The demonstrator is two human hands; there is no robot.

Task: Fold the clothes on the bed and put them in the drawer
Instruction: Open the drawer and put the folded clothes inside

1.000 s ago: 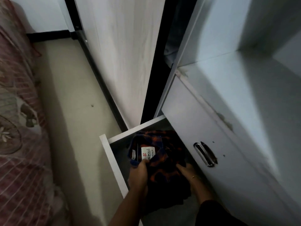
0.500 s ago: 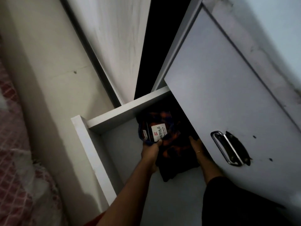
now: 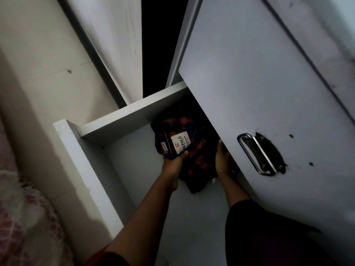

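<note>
The left hand (image 3: 173,166) has its grip curled round the near left edge of the folded shirt (image 3: 194,156), thumb pressed on top just below the white collar label (image 3: 179,144). The right hand (image 3: 222,160) lies along the shirt's right side, at 3 o'clock from it, fingers fairly straight and touching the cloth; a thin ring shows on one finger, and how far the fingers wrap under is hidden. The shirt, dark with orange checks, sits inside the open drawer (image 3: 92,169), in its far right corner, partly beneath the white cabinet door (image 3: 259,83). A metal handle (image 3: 257,154) is fixed to that door at 3 o'clock from the right hand. At 8 o'clock from the drawer, pink patterned bedding (image 3: 23,217) shows.
</note>
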